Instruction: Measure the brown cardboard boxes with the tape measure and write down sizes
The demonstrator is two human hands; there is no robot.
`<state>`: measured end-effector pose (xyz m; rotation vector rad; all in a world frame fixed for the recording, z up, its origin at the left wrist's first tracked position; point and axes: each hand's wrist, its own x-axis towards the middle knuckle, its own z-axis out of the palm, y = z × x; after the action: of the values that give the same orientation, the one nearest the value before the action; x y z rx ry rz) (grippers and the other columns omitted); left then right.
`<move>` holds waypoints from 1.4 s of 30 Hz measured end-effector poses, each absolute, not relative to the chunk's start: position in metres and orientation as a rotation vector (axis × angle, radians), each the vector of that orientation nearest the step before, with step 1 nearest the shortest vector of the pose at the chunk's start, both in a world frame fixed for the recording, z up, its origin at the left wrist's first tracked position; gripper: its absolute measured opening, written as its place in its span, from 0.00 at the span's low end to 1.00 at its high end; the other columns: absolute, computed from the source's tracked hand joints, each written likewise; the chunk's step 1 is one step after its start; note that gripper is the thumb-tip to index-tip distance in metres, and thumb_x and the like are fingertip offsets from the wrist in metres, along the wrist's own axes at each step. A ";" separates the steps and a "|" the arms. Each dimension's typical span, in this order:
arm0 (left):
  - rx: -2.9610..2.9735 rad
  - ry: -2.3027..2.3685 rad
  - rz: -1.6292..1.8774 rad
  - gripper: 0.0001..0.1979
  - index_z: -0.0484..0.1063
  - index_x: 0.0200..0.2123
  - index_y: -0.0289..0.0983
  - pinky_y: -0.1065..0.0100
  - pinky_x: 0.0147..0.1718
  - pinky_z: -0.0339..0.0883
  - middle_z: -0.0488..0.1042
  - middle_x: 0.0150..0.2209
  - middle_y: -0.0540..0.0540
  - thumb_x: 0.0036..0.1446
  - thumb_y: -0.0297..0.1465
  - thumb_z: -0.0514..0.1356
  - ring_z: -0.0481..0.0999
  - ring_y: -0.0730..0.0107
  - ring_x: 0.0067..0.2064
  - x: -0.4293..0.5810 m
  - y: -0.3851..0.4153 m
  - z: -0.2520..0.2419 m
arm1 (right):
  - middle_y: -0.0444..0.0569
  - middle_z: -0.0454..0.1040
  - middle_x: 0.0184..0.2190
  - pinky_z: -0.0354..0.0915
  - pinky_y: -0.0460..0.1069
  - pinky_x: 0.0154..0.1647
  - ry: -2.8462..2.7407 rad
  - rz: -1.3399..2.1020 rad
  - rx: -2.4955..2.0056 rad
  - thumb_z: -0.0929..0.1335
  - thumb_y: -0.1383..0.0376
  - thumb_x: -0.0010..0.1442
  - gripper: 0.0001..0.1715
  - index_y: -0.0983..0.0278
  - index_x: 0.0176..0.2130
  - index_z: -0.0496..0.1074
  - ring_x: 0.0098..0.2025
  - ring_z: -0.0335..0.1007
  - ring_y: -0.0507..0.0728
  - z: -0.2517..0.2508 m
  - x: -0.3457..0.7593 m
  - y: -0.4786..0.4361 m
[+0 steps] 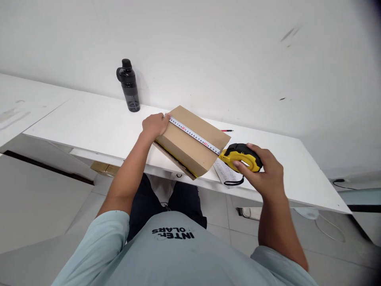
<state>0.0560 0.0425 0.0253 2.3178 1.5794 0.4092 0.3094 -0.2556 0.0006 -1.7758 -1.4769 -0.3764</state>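
A brown cardboard box (pixel 178 147) is at the middle of the white table, tilted toward me. Across its top face runs the white blade (pixel 193 135) of a tape measure, drawn out lengthwise. My left hand (pixel 155 125) is closed at the box's left end, thumb pressing the blade's end against the cardboard. In my right hand (pixel 264 169) is the yellow and black tape measure (pixel 244 158), gripped by its case just off the box's right end. A black wrist strap (pixel 234 182) hangs below the case. The blade's end hook is hidden by my left hand.
A dark water bottle (pixel 130 87) stands by the wall, left of the box. Under the tape measure lies paper with handwriting (pixel 226 173). A red and black pen (pixel 228 130) lies behind the box. The white table (pixel 89 123) has its front edge close to my legs.
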 end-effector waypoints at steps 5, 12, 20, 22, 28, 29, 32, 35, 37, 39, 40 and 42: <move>2.312 1.582 0.396 0.34 0.79 0.49 0.40 0.52 0.46 0.68 0.82 0.53 0.34 0.73 0.54 0.40 0.80 0.41 0.54 0.056 0.039 0.025 | 0.52 0.80 0.47 0.76 0.56 0.44 -1.505 -0.427 -1.723 0.77 0.49 0.60 0.35 0.58 0.62 0.73 0.46 0.80 0.62 -0.008 0.311 -0.258; 2.346 1.592 0.296 0.33 0.76 0.52 0.39 0.48 0.57 0.65 0.81 0.56 0.35 0.73 0.52 0.39 0.79 0.42 0.57 0.054 0.032 0.031 | 0.52 0.79 0.47 0.76 0.55 0.44 -1.500 -0.494 -1.647 0.77 0.52 0.61 0.35 0.56 0.64 0.73 0.45 0.80 0.61 -0.015 0.306 -0.255; 2.377 1.598 0.222 0.33 0.74 0.54 0.39 0.47 0.59 0.63 0.81 0.56 0.35 0.73 0.52 0.37 0.79 0.42 0.58 0.052 0.031 0.034 | 0.50 0.80 0.45 0.75 0.54 0.40 -1.503 -0.480 -1.631 0.78 0.51 0.61 0.35 0.54 0.63 0.74 0.42 0.80 0.61 -0.014 0.305 -0.255; 2.381 1.596 0.221 0.33 0.74 0.55 0.39 0.47 0.59 0.62 0.81 0.56 0.35 0.73 0.52 0.37 0.79 0.43 0.57 0.052 0.031 0.033 | 0.50 0.80 0.46 0.75 0.54 0.41 -1.494 -0.491 -1.635 0.78 0.51 0.60 0.35 0.54 0.63 0.74 0.43 0.80 0.61 -0.015 0.306 -0.254; 2.384 1.603 0.216 0.34 0.74 0.56 0.39 0.47 0.60 0.62 0.81 0.57 0.35 0.74 0.52 0.37 0.79 0.43 0.59 0.053 0.031 0.033 | 0.50 0.80 0.45 0.75 0.55 0.42 -1.474 -0.478 -1.623 0.78 0.51 0.60 0.34 0.55 0.62 0.75 0.43 0.80 0.61 -0.017 0.306 -0.253; 2.383 1.604 0.217 0.34 0.74 0.56 0.39 0.47 0.60 0.62 0.81 0.57 0.35 0.74 0.52 0.37 0.78 0.43 0.59 0.053 0.030 0.033 | 0.50 0.80 0.45 0.76 0.55 0.42 -1.472 -0.473 -1.622 0.78 0.51 0.60 0.34 0.55 0.62 0.75 0.43 0.80 0.61 -0.017 0.306 -0.253; 2.381 1.597 0.230 0.34 0.73 0.56 0.39 0.47 0.60 0.63 0.81 0.57 0.35 0.73 0.52 0.36 0.78 0.43 0.59 0.052 0.029 0.033 | 0.50 0.80 0.46 0.76 0.55 0.42 -1.472 -0.465 -1.629 0.78 0.53 0.60 0.35 0.54 0.63 0.75 0.44 0.80 0.61 -0.016 0.304 -0.255; 2.373 1.586 0.251 0.33 0.73 0.56 0.39 0.46 0.59 0.63 0.81 0.57 0.35 0.73 0.52 0.37 0.78 0.42 0.58 0.052 0.028 0.033 | 0.50 0.80 0.46 0.77 0.56 0.43 -1.457 -0.515 -1.598 0.79 0.55 0.59 0.35 0.53 0.63 0.75 0.45 0.80 0.62 -0.015 0.299 -0.256; 2.358 1.588 0.257 0.33 0.72 0.57 0.39 0.45 0.59 0.63 0.80 0.58 0.35 0.73 0.53 0.37 0.78 0.41 0.58 0.051 0.028 0.033 | 0.51 0.81 0.47 0.78 0.58 0.44 -1.445 -0.554 -1.540 0.80 0.58 0.58 0.36 0.53 0.64 0.75 0.45 0.81 0.63 -0.014 0.295 -0.255; 2.343 1.601 0.253 0.33 0.72 0.58 0.40 0.44 0.61 0.62 0.79 0.59 0.35 0.73 0.53 0.37 0.77 0.41 0.60 0.050 0.026 0.033 | 0.51 0.81 0.48 0.78 0.59 0.45 -1.429 -0.572 -1.472 0.80 0.60 0.58 0.37 0.52 0.64 0.74 0.46 0.81 0.64 -0.012 0.292 -0.252; 2.341 1.612 0.252 0.34 0.71 0.59 0.40 0.43 0.62 0.61 0.78 0.60 0.34 0.73 0.54 0.36 0.77 0.40 0.61 0.050 0.025 0.033 | 0.50 0.81 0.48 0.78 0.60 0.45 -1.416 -0.586 -1.433 0.80 0.61 0.57 0.38 0.51 0.64 0.74 0.46 0.81 0.64 -0.010 0.291 -0.250; 2.349 1.637 0.257 0.36 0.71 0.59 0.40 0.41 0.64 0.58 0.77 0.61 0.33 0.72 0.55 0.36 0.76 0.39 0.62 0.047 0.020 0.033 | 0.50 0.82 0.48 0.79 0.60 0.42 -1.383 -0.653 -1.358 0.81 0.61 0.56 0.39 0.49 0.64 0.74 0.44 0.81 0.65 -0.006 0.289 -0.245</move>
<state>0.0472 0.0202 0.0333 2.3492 1.6368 0.2567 0.2891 -0.2455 -0.0057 -1.3584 -1.3829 -0.6527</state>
